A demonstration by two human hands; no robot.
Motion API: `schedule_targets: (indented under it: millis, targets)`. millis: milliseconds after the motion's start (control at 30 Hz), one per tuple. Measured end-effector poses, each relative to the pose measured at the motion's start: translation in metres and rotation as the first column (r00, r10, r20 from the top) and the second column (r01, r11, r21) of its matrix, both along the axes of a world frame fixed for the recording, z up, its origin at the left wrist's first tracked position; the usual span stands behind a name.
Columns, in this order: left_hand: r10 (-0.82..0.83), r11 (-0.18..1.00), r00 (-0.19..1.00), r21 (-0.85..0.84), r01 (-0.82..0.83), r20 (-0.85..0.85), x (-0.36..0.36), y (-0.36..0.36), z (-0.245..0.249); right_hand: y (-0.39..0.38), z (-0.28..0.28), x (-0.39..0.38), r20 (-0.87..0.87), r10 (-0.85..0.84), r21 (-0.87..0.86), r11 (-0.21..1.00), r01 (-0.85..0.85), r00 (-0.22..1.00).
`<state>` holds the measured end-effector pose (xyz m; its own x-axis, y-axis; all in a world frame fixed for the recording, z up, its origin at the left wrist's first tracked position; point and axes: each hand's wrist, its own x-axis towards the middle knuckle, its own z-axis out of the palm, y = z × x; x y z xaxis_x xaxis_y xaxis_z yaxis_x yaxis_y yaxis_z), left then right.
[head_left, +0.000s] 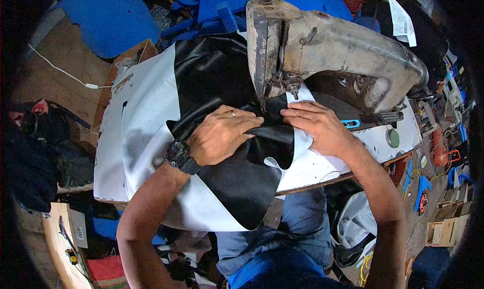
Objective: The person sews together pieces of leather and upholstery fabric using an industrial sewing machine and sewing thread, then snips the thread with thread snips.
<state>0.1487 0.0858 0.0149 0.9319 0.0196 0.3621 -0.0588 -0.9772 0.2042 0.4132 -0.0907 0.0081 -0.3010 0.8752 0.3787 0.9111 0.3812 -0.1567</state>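
A worn, pale industrial sewing machine (348,42) stands over black leatherette (212,72) with a white backing, bunched and folded on the table. My left hand (222,135), with a ring and a black watch on its wrist, grips a fold of the leatherette just left of the presser foot (262,103). On the other side of the foot, my right hand (320,128) pinches the material near its edge, fingers close together. The fingertips of both hands lie near the needle area. The needle tip and the seam are hidden by the dark material.
The white table (113,142) has a worn wooden edge. A light-blue tool (350,123) and a round green lid (392,137) lie right of my right hand. Blue plastic chairs (111,21) stand behind. A white cable (65,72) runs at left; assorted clutter covers the floor at right.
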Motion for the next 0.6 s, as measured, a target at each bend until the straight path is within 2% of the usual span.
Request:
schedule_targets:
  millis: [133,200,233,300,367,433,500,533,600]
  targets:
    - [0.015,1.000,1.000,-0.015,-0.015,-0.004,0.002,0.004,-0.003,-0.002,0.003,-0.002,0.026,-0.038,-0.022,0.999,0.038,0.999]
    - [0.018,0.999,0.999,-0.033,-0.019,-0.026,0.000,0.002,0.001,-0.013,0.022,-0.022,0.035,-0.078,-0.002,0.997,0.078,0.996]
    - [0.075,0.997,0.997,-0.001,-0.075,0.030,-0.006,-0.004,0.004,-0.022,0.029,-0.034,0.031,-0.051,0.034,0.998,0.050,0.998]
    - [0.178,0.981,0.974,0.051,-0.187,0.140,-0.018,-0.033,0.025,-0.045,0.039,-0.060,0.020,0.001,0.101,0.995,-0.003,1.000]
    - [0.332,0.943,0.924,-0.075,-0.323,0.192,-0.037,-0.083,0.039,-0.059,0.036,-0.080,0.066,-0.001,0.201,0.980,-0.012,0.998]
    - [0.380,0.921,0.913,-0.147,-0.360,0.147,-0.054,-0.142,0.035,-0.057,0.020,-0.083,0.077,-0.104,0.198,0.976,0.087,0.992]
    - [0.380,0.917,0.921,-0.166,-0.364,0.084,-0.053,-0.190,0.026,-0.052,0.014,-0.085,0.033,-0.108,0.218,0.971,0.098,0.994]
    - [0.438,0.893,0.896,-0.154,-0.424,0.070,-0.050,-0.205,0.017,-0.052,0.014,-0.087,0.014,-0.105,0.224,0.970,0.099,0.994]
    - [0.559,0.829,0.823,-0.054,-0.557,0.104,-0.047,-0.209,0.012,-0.064,0.032,-0.093,-0.136,0.031,0.250,0.968,0.004,0.990]
